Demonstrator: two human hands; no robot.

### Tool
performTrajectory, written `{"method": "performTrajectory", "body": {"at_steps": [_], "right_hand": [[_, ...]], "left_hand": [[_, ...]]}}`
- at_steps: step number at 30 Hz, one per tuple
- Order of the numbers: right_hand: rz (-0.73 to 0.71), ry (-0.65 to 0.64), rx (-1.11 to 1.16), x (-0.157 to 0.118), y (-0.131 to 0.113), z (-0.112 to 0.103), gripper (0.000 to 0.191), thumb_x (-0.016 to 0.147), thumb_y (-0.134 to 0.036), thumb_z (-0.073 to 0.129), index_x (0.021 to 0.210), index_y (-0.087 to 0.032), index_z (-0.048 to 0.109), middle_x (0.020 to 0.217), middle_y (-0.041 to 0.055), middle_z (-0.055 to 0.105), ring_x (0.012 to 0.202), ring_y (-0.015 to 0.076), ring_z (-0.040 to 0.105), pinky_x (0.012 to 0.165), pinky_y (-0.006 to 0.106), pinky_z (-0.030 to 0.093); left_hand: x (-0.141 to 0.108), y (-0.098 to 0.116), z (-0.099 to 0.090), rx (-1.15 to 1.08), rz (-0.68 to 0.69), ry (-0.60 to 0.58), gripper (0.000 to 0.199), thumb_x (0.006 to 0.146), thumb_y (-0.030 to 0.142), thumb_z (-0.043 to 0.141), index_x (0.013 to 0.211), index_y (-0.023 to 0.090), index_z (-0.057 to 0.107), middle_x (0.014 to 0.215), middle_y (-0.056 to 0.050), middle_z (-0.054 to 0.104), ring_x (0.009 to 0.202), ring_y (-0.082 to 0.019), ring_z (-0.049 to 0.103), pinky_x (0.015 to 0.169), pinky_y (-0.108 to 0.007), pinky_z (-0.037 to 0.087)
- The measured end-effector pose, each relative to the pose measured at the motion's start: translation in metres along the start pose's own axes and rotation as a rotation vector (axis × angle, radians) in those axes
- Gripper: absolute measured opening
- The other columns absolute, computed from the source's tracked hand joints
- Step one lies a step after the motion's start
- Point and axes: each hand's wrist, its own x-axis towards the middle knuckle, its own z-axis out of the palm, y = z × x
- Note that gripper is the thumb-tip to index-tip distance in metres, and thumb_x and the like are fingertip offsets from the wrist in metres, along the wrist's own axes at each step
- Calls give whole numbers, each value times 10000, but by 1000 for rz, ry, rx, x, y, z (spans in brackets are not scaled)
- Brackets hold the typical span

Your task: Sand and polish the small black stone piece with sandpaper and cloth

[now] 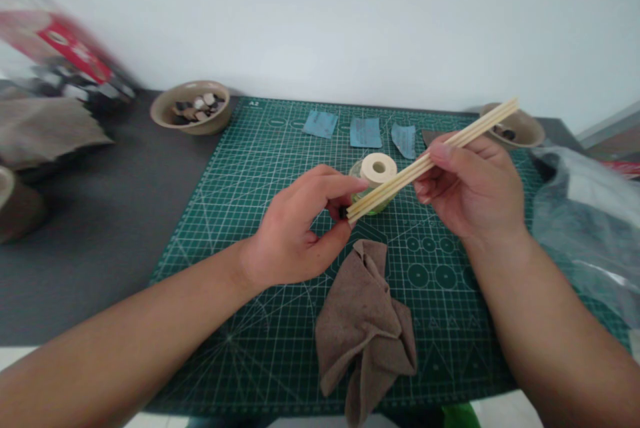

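Several thin pale wooden sticks (400, 178) slant up to the right above the green cutting mat (225, 215). My right hand (467, 181) pinches them past their middle. At their lower left end, my left hand (310, 221) closes its fingertips round a small black piece (343, 213) that touches the stick ends. Behind the sticks, a roll of cream tape (379, 168) rests on a glass jar with something green at its base, partly hidden. A crumpled brown cloth (367, 335) lies on the mat below my hands.
Blue patches (365, 133) lie in a row at the mat's back. A bowl of small pieces (220, 123) stands back left, another bowl (530, 131) back right. Clear plastic (585, 215) covers the right side. Far left are a bag (75, 48), grey-brown cloth (45, 128) and a container (17, 208).
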Motion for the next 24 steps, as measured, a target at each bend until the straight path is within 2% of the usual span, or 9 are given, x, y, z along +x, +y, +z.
{"method": "performTrajectory", "body": {"at_steps": [16,24], "right_hand": [[-17,-12,7,0,0,-1,116,783,-234,790,726,-180,705,571,-28,693,400,93,597,363,176,503],[-7,1,-32,-2,0,1,179,764,-307,824,737,-193,690,575,-35,680,399,90,591,366,180,495]], "left_hand": [[1,2,-1,43,1,-19,505,781,-23,641,1249,161,595,916,-42,643,771,-140,614,688,-278,553],[1,2,0,37,19,-21,500,779,-13,650,1246,159,596,906,-44,639,770,-143,612,678,-278,549]]}}
